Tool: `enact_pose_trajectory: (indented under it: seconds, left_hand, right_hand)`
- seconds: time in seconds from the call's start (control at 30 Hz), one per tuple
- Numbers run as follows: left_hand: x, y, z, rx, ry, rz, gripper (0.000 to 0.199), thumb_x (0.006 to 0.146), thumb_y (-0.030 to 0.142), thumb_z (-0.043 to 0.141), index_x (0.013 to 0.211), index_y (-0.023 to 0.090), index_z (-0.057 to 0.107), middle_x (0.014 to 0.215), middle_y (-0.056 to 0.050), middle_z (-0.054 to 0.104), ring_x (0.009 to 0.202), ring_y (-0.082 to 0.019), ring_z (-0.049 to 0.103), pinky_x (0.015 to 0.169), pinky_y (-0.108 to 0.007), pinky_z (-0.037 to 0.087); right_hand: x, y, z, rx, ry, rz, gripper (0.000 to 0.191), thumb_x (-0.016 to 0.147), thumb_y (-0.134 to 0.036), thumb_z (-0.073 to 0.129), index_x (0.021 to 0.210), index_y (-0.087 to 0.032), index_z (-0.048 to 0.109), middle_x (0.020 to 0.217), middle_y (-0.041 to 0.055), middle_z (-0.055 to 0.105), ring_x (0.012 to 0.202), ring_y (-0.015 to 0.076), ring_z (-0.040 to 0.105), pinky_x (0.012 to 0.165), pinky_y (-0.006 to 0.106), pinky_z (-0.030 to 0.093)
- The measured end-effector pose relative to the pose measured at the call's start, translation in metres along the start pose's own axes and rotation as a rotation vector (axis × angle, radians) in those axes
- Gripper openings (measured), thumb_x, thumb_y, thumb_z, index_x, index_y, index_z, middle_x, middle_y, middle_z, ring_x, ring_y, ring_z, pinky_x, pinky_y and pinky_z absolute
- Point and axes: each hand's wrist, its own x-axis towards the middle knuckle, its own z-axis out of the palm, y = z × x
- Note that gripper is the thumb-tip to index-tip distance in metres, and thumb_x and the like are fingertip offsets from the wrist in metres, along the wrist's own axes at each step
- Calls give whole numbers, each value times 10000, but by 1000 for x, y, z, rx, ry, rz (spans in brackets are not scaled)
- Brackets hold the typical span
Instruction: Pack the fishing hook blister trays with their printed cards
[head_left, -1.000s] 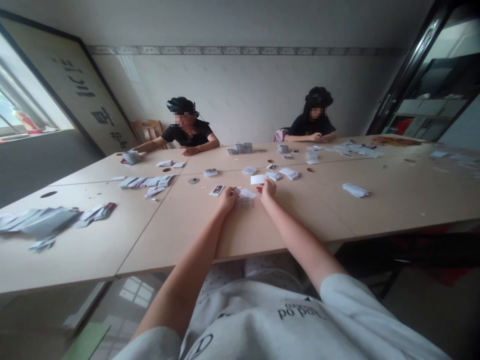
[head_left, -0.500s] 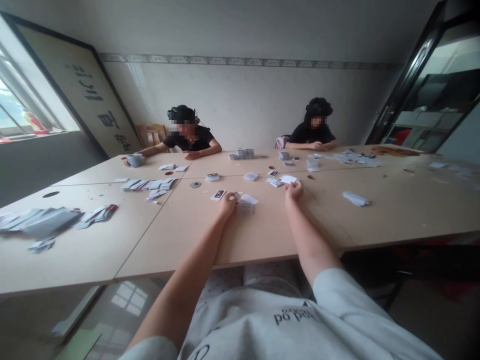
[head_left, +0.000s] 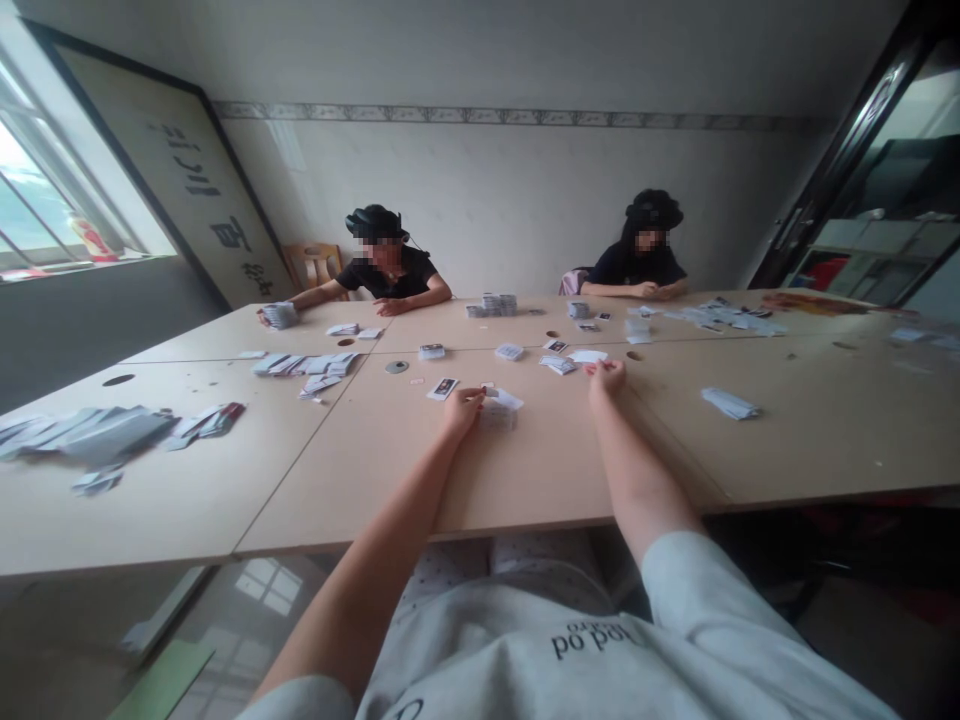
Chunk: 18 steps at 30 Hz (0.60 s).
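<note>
My left hand (head_left: 465, 408) is closed in a pinch beside a clear pack of cards (head_left: 499, 415) with a white card (head_left: 505, 399) lying over it; what its fingertips hold is too small to make out. A dark-pictured card (head_left: 444, 388) lies just left of that hand. Farther right, my right hand (head_left: 606, 376) pinches the near edge of a white card (head_left: 588, 356), beside a small fanned pile of cards (head_left: 557, 365).
Loose white cards (head_left: 112, 432) spread over the left of the table (head_left: 337, 500). A stack (head_left: 730, 403) lies at right, block stacks (head_left: 499, 304) at the far edge. Two people (head_left: 390, 270) sit opposite; one person's hand touches a stack (head_left: 280, 315).
The whole view has shifted slightly, so most things appear farther right. My fingers have moved only slightly, the left ones staying beside the clear pack and the right ones at the white card.
</note>
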Motion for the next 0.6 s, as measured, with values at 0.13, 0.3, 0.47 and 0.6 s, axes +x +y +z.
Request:
enact_pose_trajectory:
  seconds: [0.13,0.3,0.47,0.6]
  left_hand:
    - [0,0,0,13,10,-2,298,956,360,612,1151,137,637,1126,-82,665,961,-192,663,841,-382,585]
    - [0,1,0,42,25,12,310,954,358,616,1165,132,629,1124,-84,664,958,-192,664,836,-385,586]
    - [0,4,0,98,31,52,307,957,364,609,1162,136,632,1132,-84,662,964,-194,662,840,-384,585]
    - [0,7,-1,163,56,111,307,952,356,617,1166,137,632,1158,-91,656,1005,-204,655,872,-405,576]
  right_hand:
    - [2,-5,3,-115,20,31,329,975,-342,615,1244,-154,592,1189,89,639,980,201,664,831,391,589]
    - [-4,-12,-3,-269,-7,-18,343,974,-347,614,1259,-158,587,1225,96,628,1026,216,656,870,418,578]
    - [-38,-19,-7,-398,-139,-195,331,972,-351,616,1242,-160,601,1249,98,621,1075,229,640,912,442,561]
    - [-99,-27,18,-434,-405,-369,289,973,-354,616,1173,-146,627,1146,79,657,987,202,662,861,406,576]
